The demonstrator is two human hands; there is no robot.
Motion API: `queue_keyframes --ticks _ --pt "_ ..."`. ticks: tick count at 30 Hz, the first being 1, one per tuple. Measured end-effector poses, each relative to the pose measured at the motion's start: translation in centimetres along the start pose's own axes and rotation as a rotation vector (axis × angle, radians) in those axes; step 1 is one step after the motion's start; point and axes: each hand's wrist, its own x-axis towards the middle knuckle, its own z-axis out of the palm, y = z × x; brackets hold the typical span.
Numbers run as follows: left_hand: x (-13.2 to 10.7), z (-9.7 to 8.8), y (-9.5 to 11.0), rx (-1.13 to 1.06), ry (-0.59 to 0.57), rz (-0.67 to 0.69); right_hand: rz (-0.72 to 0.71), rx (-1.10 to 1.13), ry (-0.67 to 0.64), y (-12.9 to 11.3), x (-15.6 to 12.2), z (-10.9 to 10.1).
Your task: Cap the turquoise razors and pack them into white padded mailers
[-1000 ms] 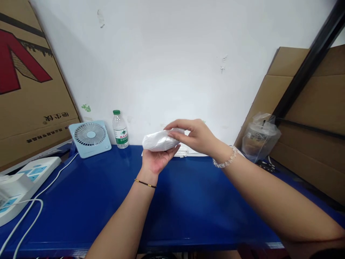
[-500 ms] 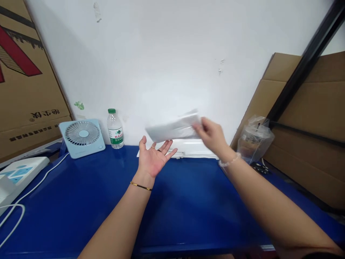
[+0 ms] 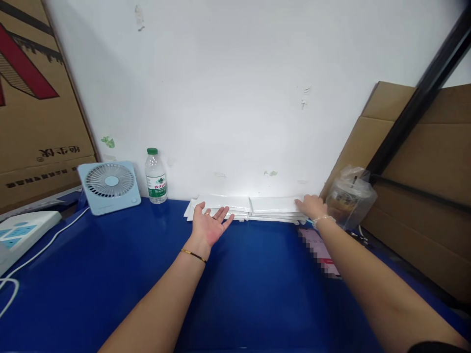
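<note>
Flat white packets [image 3: 272,205] lie in a low stack on the blue table [image 3: 110,274], against the white wall. My right hand [image 3: 311,206] rests at the stack's right end, fingers touching the top packet; I cannot see whether they grip it. Palm up and fingers spread, my left hand [image 3: 209,223] hovers empty just in front of the left part of the stack [image 3: 217,203].
A small blue desk fan [image 3: 109,186] and a water bottle [image 3: 155,176] stand at the back left. A white power strip [image 3: 22,235] with cable lies far left. A clear plastic bag [image 3: 349,196], cardboard sheets [image 3: 423,171] and a pink slip [image 3: 320,250] are on the right.
My right hand carried the white packet from my left palm to the back right and down onto the stack by the wall. My left hand stayed open, now empty.
</note>
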Motion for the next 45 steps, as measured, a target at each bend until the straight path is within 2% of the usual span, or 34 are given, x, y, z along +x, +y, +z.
queue_keyframes --ticks 2,3,6,7,9,12,14,17,19,22,25,28,31,35,41,45 --pt "0.4 -0.2 -0.1 0.012 0.041 0.006 -0.145 -0.039 0.061 -2.2 -0.8 0.7" --pt "0.6 -0.3 -0.1 0.018 0.057 0.010 -0.301 -0.032 0.038 -3.7 -1.4 1.3" --pt "1.0 -0.5 -0.1 0.029 0.094 0.011 -0.852 0.009 -0.243 -8.4 -3.9 3.4" --pt "1.1 -0.6 -0.1 0.025 0.103 0.012 -0.958 -0.037 -0.283 -9.7 -4.7 4.1" --pt "1.3 -0.8 0.0 0.015 0.128 0.017 -0.994 -0.105 -0.277 -11.8 -6.0 5.2" --pt "1.5 -0.9 0.0 0.013 0.149 0.029 -0.901 -0.104 -0.197 -13.5 -6.7 5.5" --pt "1.5 -0.9 -0.2 0.027 0.140 0.020 -0.836 0.022 -0.102 -14.1 -6.9 4.8" --pt "1.4 -0.8 -0.9 0.075 0.120 -0.028 -0.687 0.416 0.034 -14.6 -7.7 2.9" --pt "1.3 -0.7 -1.5 0.109 0.076 -0.062 -0.545 0.709 0.016 -14.5 -8.6 1.6" --pt "0.8 -0.3 -2.3 0.085 -0.053 -0.029 -0.276 1.184 -0.150 -13.5 -10.2 0.5" --pt "-0.3 0.6 -2.9 0.043 -0.189 0.134 0.071 1.549 -0.439 -11.9 -11.8 0.9" --pt "-1.5 1.5 -3.2 0.058 -0.283 0.278 0.401 1.704 -0.732 -11.2 -13.8 2.0" --pt "-2.4 2.1 -3.0 0.097 -0.284 0.394 0.597 1.802 -0.869 -11.5 -15.7 2.9" --pt "-2.9 2.6 -2.5 0.196 -0.308 0.538 0.657 1.915 -0.835 -12.3 -17.2 3.8" --pt "-4.4 3.6 -2.7 0.195 -0.288 0.544 0.754 1.773 -0.625 -12.8 -17.4 5.0" --pt "-5.1 3.7 -2.9 0.244 -0.373 0.683 0.591 1.664 -0.638 -12.7 -17.4 5.4"
